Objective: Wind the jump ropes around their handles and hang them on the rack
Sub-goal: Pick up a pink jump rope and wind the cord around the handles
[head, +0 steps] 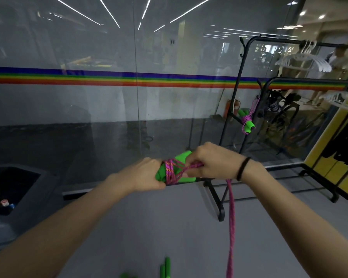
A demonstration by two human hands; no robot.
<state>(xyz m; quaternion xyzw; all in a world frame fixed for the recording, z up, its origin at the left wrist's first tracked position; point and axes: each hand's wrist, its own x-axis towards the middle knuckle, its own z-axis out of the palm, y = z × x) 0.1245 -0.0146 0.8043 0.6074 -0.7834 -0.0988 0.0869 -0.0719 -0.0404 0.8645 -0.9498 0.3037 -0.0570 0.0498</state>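
Left grip (147, 174) curled round one end of two green handles (182, 157), held level at mid-frame. Right grip (213, 161) pinches the pink rope (172, 171) just beside the windings, its tail hanging down. One wound rope (247, 122) hangs on the black rack (238, 81), well apart to the right. Grey floor (149, 227) runs to the rack's feet. More floor handles (166, 267) at the bottom edge, count unclear.

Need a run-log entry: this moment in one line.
winding | left hand grips green handles | right hand pinches pink rope | one wound rope on rack
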